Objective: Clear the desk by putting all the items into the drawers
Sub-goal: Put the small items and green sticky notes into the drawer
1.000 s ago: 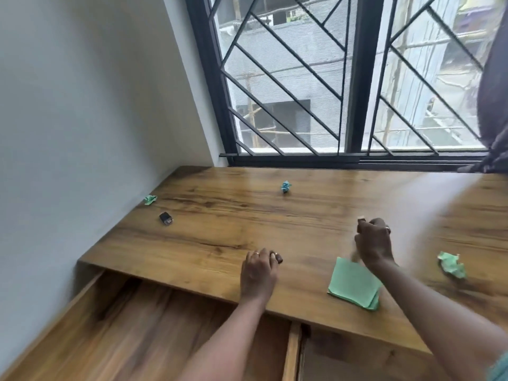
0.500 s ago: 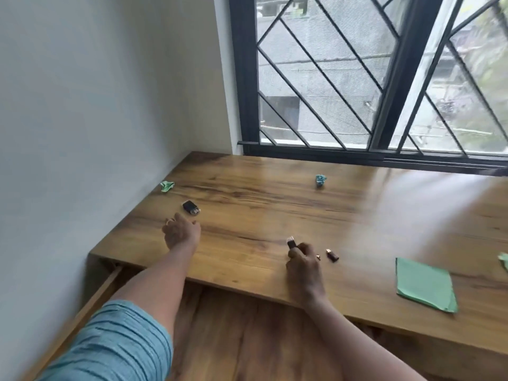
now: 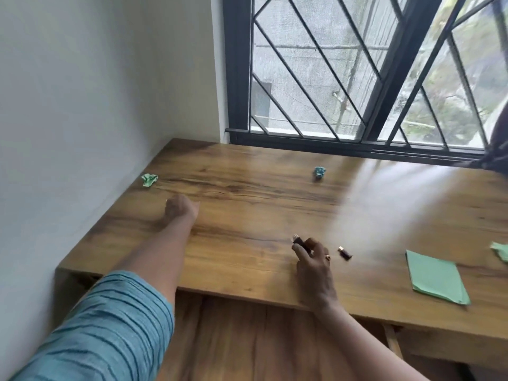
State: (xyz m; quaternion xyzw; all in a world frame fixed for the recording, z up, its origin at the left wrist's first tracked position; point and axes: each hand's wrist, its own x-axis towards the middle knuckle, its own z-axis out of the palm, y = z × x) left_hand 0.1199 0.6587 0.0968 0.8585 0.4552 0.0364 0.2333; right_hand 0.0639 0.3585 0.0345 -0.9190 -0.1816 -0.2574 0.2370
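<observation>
The fingers of my right hand (image 3: 313, 270) pinch one small dark stick (image 3: 299, 241) near the front edge of the surface (image 3: 247, 215), with a second stick (image 3: 345, 253) just beside it. My left hand (image 3: 180, 209) lies farther left with its fingers hidden, so I cannot tell. I count three paper balls (image 3: 149, 179) (image 3: 319, 171) (image 3: 501, 251) and one green sheet (image 3: 434, 276), well apart.

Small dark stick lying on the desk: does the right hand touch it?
Apart. Head view shows bare desk between right hand and the lying stick.

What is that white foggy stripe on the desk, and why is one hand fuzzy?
Head view: the pale stripe on the desk looks like light from the window glaring off the wood. Head view: the left hand is softly blurred, likely motion blur, while the right hand and the dark stick it pinches look sharper.
</observation>
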